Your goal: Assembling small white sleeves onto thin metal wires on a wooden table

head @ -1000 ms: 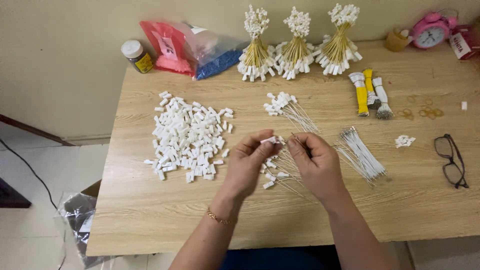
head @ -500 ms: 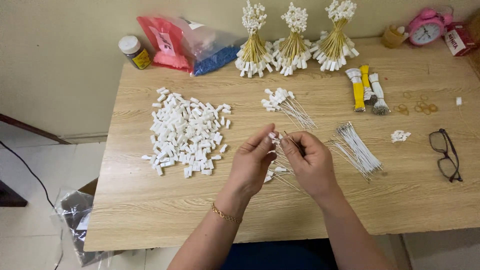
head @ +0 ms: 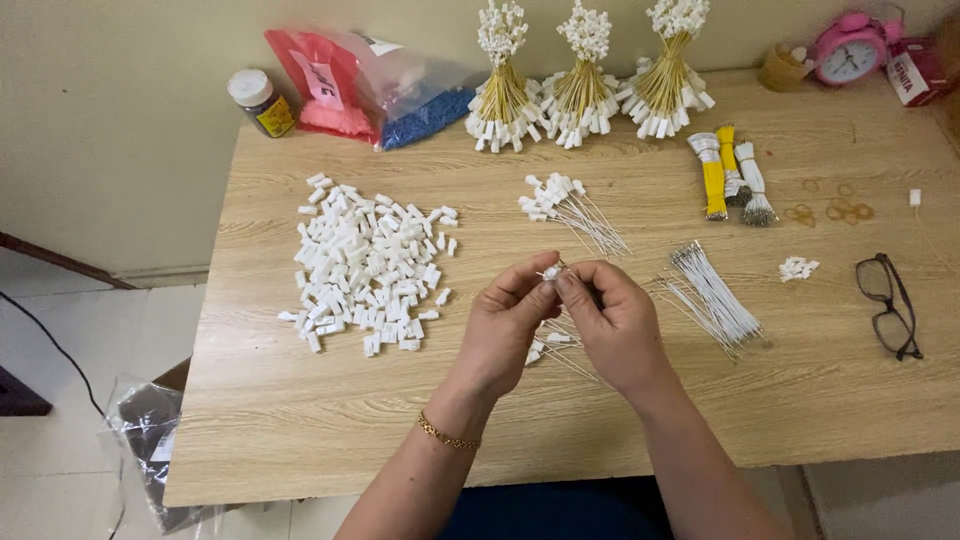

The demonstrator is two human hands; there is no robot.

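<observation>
**Two hands pinched on one small white cap above the desk**

Both hands meet over the middle of the desk (head: 300,430). The left hand (head: 505,330) and the right hand (head: 615,325) each close thumb and forefinger together on a small white cap (head: 551,272), held just off the wood between the fingertips. Thin wire ends show beside it, though how they sit in the cap is too small to tell. A gold bracelet (head: 445,436) circles the left wrist.

Under the hands lie a few finished capped wires (head: 545,345). Left of them spreads a big heap of loose white caps (head: 365,262). Just beyond the hands rests a small bunch of capped wires (head: 570,208), and to the right a bundle of bare white wires (head: 712,296).

Farther back stand three tied sheaves of yellow wires (head: 580,75), with plastic bags (head: 370,85) and a small jar (head: 258,102) to their left. At the right edge lie spectacles (head: 888,305); a pink alarm clock (head: 850,50) sits in the far corner.
</observation>
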